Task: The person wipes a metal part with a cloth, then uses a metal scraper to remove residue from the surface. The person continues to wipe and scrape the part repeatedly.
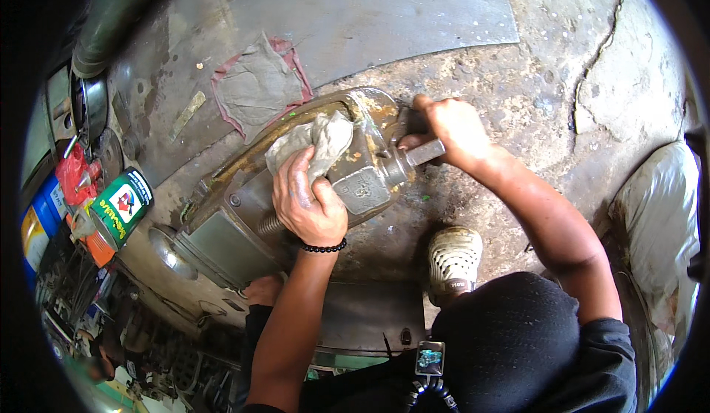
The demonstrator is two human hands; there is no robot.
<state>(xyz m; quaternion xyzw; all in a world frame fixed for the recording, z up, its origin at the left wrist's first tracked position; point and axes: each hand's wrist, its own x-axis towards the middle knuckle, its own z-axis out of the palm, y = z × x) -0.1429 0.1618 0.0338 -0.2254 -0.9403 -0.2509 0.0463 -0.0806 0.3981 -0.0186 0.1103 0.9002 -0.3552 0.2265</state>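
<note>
A heavy, worn metal machine vise (362,191) lies at a slant on the floor in front of me. Its brown and grey body shows streaks of grease, and a square-ended shaft (427,152) sticks out at its right end. My left hand (307,202) presses a crumpled whitish rag (318,143) onto the vise's upper face, thumb and fingers bent around the cloth. Beside the shaft, my right hand (457,128) is closed at the vise's right end, around something dark that I cannot make out. Part of the vise's screw (271,225) shows under my left hand.
A grey cloth with red edges (259,84) lies beyond the vise, near a metal sheet (414,6). At left stand a green can (122,207), a red plastic bag (74,176) and a round metal bowl (171,252). My shoe (454,261) is close to the vise.
</note>
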